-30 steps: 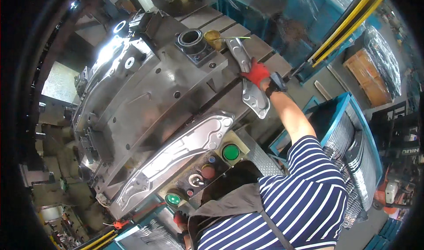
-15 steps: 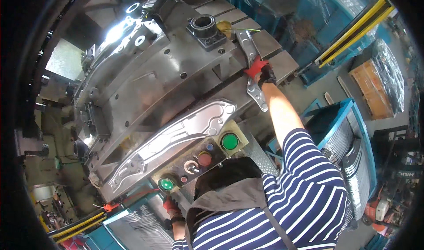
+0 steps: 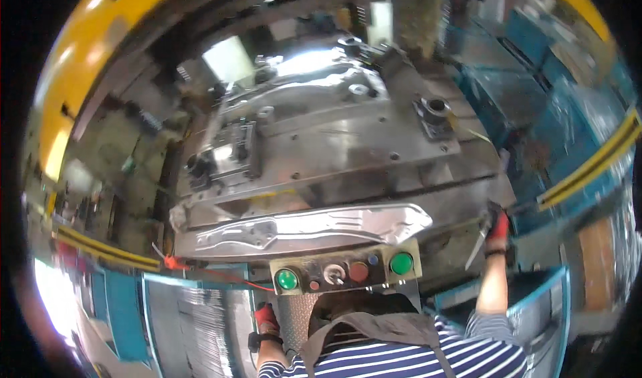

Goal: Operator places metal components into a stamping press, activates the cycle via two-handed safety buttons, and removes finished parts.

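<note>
Press shop, steel die block ahead under a yellow frame. I see one pressed panel [image 3: 307, 227] seated along the die [image 3: 334, 144] front edge; loading looks done. Right hand [image 3: 496, 229], fingers closed on a narrow metal strip [image 3: 476, 244], hangs clear at the die's right. Left hand [image 3: 266, 318] rests low beside the button box [image 3: 344, 274], grip unclear.

A long pressed metal panel [image 3: 307, 227] lies along the near edge of the press die [image 3: 348, 144]. Just before it sits the button box [image 3: 344, 274]. The left hand [image 3: 266, 319] is beside the box's left end; the right hand [image 3: 496, 227] holds a metal strip [image 3: 477, 245] off the die's right corner.
</note>
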`<state>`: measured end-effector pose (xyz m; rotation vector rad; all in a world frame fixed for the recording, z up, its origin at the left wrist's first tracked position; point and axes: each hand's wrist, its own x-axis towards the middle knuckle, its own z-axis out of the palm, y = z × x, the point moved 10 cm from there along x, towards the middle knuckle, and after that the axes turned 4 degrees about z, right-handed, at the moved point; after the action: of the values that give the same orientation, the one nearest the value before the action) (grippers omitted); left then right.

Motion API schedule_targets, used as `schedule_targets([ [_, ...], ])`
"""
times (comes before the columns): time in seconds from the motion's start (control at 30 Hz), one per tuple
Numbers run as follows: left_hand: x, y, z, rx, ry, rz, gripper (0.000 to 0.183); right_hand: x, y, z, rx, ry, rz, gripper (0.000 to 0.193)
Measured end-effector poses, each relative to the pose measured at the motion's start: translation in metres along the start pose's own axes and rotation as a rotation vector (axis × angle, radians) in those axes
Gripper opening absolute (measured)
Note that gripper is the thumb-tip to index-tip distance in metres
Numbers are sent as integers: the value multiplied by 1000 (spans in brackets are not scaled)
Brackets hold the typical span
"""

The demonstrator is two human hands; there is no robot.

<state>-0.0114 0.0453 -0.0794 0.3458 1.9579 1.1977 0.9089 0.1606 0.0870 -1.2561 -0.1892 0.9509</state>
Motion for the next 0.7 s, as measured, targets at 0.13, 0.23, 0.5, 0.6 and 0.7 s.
schedule_targets([
  [0.13, -2, 72, 13, 0, 44, 206, 27, -77, -64, -2, -32, -64, -283, 31],
  [0.23, -10, 135, 33, -68, 50, 391, 32, -116, -113, 41, -255, -44, -403, 47],
  [0.5, -6, 153, 60, -148, 86, 470, 23, -197, -150, 364, -1131, -635, -1014, 82],
  [0.6, 9, 135, 59, -165, 42, 477, 31, -203, -147, 469, -1337, -685, -1362, 78],
  [0.7, 25, 99, 41, -78, 53, 250, 27, -188, -142, 573, -1343, -789, -1533, 77],
])
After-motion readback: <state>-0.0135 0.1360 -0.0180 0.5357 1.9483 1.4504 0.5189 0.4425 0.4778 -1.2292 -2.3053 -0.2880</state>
